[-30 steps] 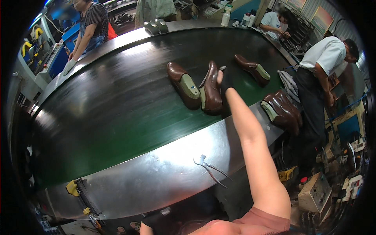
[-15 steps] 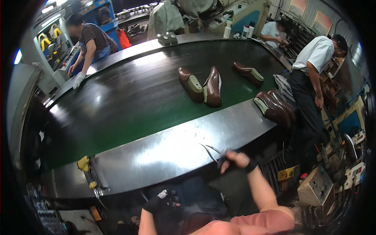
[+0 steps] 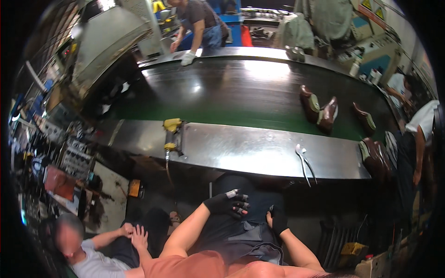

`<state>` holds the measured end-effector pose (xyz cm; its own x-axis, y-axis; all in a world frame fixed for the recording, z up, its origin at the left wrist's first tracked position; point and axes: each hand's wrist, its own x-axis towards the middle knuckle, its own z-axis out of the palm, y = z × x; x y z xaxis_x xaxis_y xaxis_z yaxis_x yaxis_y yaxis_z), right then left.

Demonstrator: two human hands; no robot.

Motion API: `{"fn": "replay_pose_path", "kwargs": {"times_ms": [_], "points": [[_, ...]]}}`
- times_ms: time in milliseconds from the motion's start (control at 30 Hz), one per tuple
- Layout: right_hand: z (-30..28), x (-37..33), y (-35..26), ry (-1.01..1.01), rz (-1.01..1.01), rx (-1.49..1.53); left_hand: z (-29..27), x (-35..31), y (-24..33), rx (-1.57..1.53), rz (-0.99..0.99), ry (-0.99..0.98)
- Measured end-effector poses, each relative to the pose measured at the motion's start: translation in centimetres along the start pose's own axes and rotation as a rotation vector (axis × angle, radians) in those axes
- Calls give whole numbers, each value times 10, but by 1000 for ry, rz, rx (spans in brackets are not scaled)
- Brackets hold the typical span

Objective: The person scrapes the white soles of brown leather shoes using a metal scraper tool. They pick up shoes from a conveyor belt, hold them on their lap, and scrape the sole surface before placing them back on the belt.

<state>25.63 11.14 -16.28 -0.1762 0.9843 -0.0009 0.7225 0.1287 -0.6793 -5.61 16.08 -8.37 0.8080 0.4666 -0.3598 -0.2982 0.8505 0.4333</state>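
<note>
My left hand [image 3: 228, 203], in a black fingerless glove with white wrapping on one finger, hangs over my dark trousers. Its fingers are apart, bent a little, and hold nothing. At my right thigh is my right hand [image 3: 277, 220], also in a black glove; its fingers are mostly hidden. A pair of metal pincers [image 3: 304, 164] lies on the steel ledge [image 3: 241, 143], the handles sticking out past its front edge. Farther left on that ledge rests a yellow and black air tool [image 3: 173, 135] with a hose hanging down.
Brown shoes on lasts [image 3: 328, 113] stand on the dark green conveyor belt [image 3: 222, 88], and more brown shoes [image 3: 374, 157] at the ledge's right end. One person [image 3: 199, 23] works across the belt. Another person [image 3: 99, 255] sits close at my left; others are at far right.
The pincers have left my right hand and lie on the ledge. That hand has drawn back to my thigh. My view has turned left, bringing the seated person in.
</note>
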Motion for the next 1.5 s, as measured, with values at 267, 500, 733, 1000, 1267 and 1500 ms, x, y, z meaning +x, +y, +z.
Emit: {"fn": "replay_pose_path", "kwargs": {"times_ms": [267, 500, 733, 1000, 1267, 1500], "points": [[28, 15, 20, -63, 24, -173, -22, -7, -29, -108, 95, 97], [31, 31, 33, -55, -29, -138, -94, 32, -65, -105, 578, 351], [16, 28, 36, 54, -22, -141, -103, 63, -31, -107, 333, 445], [8, 32, 13, -71, 12, -34, -89, 25, -33, -285, 263, 317], [-36, 51, -33, -342, -126, 23, -52, -10, -66, -385, 341, 476], [-42, 56, -30, -379, -259, -69, -34, -17, -91, 1061, 228, 609]]}}
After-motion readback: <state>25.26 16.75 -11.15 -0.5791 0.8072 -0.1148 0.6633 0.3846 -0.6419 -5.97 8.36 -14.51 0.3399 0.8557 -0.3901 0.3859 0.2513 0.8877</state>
